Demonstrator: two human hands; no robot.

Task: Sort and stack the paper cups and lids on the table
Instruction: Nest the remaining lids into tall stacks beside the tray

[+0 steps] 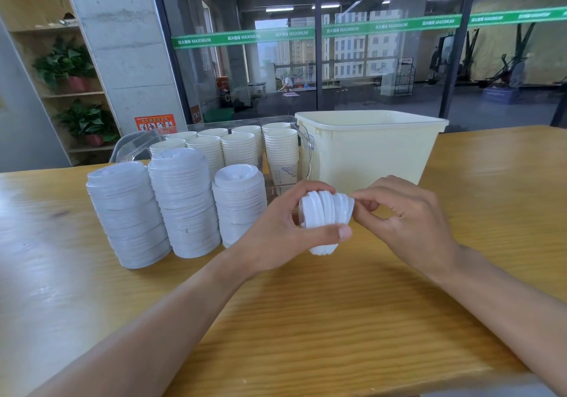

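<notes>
Three tall stacks of white plastic lids (184,203) stand on the wooden table (306,320) at centre left. Behind them, several stacks of paper cups (280,148) sit in a clear plastic bin (306,142). My left hand (285,228) grips a small sideways bundle of white lids (325,212) above the table, thumb under it and fingers over the top. My right hand (405,215) pinches the rightmost lid of that bundle with thumb and fingertips.
A large cream plastic tub (374,148) stands at the back right of the table, next to the clear bin. A glass wall lies beyond the table; shelves with potted plants (66,65) are at far left.
</notes>
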